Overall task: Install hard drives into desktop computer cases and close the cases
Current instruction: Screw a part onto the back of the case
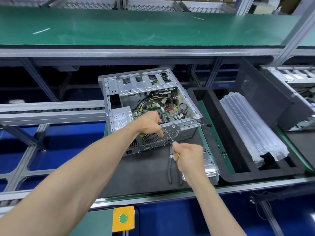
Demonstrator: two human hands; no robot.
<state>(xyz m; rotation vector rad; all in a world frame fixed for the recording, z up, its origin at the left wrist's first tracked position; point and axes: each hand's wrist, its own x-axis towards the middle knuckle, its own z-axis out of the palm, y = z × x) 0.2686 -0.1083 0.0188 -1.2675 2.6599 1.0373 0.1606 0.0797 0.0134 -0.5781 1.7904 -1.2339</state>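
The open computer case point(150, 106) lies on the desk point(144, 171), the left hand point(150, 124) gripping its near rim, while the right hand point(188, 157) holds a screwdriver point(169, 135) whose shaft slants up-left to that rim.

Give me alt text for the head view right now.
The right hand holds a thin yellow-handled screwdriver against the rear edge of an open grey metal desktop computer case, while the left hand grips that edge. Black-handled pliers lie on the dark mat beneath.
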